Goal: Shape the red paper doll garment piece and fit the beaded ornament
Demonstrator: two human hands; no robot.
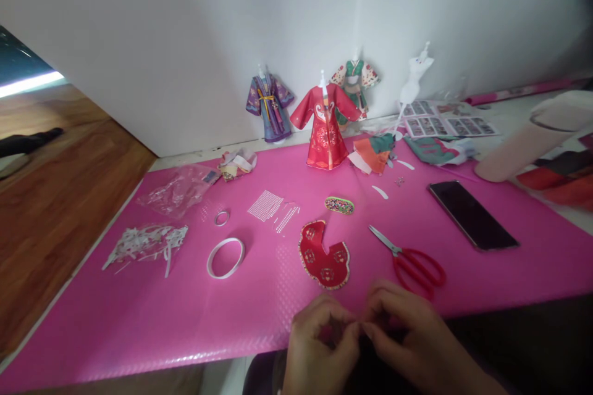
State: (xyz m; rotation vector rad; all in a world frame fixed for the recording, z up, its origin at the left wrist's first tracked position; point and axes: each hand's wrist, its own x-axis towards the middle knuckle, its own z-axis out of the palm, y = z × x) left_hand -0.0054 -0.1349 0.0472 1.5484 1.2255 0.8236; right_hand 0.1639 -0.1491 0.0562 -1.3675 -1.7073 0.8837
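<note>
At the front edge of the table, my left hand and my right hand meet with thumbs and forefingers pinched together. Whatever lies between the fingertips is too small or hidden to make out. Just beyond them a red collar-shaped fabric piece with a patterned trim lies flat. Red-handled scissors rest close to my right hand, blades pointing away to the left. A small oval case with colourful speckles lies behind the red piece.
Doll-size robes stand along the wall: purple, red and green, beside a bare white mannequin. A phone and a pink cylinder lie right. Tape rolls, rhinestone sheets and a bag of white scraps lie left.
</note>
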